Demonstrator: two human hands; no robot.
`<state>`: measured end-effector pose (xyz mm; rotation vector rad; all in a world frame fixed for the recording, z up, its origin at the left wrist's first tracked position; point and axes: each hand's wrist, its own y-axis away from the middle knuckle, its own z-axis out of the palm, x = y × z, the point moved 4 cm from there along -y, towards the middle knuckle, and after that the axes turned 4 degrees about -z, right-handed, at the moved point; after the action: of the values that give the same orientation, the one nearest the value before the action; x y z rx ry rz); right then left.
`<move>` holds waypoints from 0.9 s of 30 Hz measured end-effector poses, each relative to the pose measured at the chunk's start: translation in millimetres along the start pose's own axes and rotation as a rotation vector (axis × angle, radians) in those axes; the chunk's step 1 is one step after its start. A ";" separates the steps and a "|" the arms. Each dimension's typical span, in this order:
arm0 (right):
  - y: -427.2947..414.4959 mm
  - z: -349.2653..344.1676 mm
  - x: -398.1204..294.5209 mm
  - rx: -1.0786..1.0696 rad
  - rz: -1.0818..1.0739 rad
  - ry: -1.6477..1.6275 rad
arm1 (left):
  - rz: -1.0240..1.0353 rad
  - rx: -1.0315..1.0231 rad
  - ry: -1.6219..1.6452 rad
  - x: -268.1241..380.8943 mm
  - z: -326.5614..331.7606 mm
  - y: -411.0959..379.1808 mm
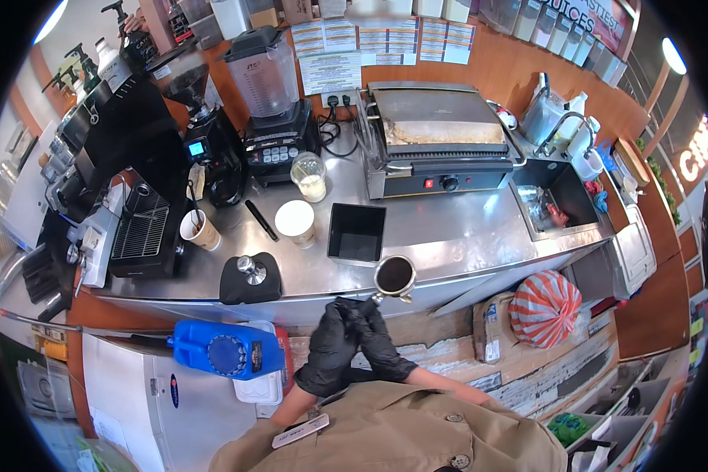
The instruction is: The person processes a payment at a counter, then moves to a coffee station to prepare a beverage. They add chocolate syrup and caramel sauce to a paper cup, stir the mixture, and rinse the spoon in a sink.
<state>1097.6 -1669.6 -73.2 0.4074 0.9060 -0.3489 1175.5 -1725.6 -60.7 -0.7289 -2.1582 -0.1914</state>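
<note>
Both my hands wear black gloves and meet in front of my chest at the counter's front edge. A portafilter [395,275] with dark coffee grounds in its basket stands out above my right hand [377,336], which is closed around its handle. My left hand [333,339] is pressed against the right one; its fingers are partly hidden, and I cannot tell whether it also grips the handle. Just behind the portafilter stands a black square container [357,233]. A metal tamper [252,269] rests on a black mat [230,283] to the left.
On the steel counter [436,236] are a white paper cup [295,221], a clear cup [309,177], a marker [261,220] and a cup with spoons [200,230]. Behind stand a coffee grinder [215,153], blender [265,88] and contact grill [439,135]. A sink [557,197] lies right.
</note>
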 end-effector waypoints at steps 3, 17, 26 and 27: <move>-13.0 -39.0 -15.2 -0.006 -0.215 0.481 | 0.049 -0.052 0.623 -5.9 5.8 -35.2; -72.4 -75.5 -4.2 0.296 -0.205 1.188 | 0.066 0.174 0.615 -88.1 58.1 -203.3; -72.2 -53.1 -40.1 0.306 -0.398 1.176 | -0.076 0.118 1.320 -65.6 74.5 -187.9; -67.7 -55.4 -35.8 0.296 -0.392 1.171 | -0.075 0.115 1.300 -64.0 72.9 -186.7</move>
<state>1008.4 -1697.5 -87.6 0.7281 2.1062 -0.6208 1053.2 -1879.5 -135.6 -0.2770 -0.9342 -0.4287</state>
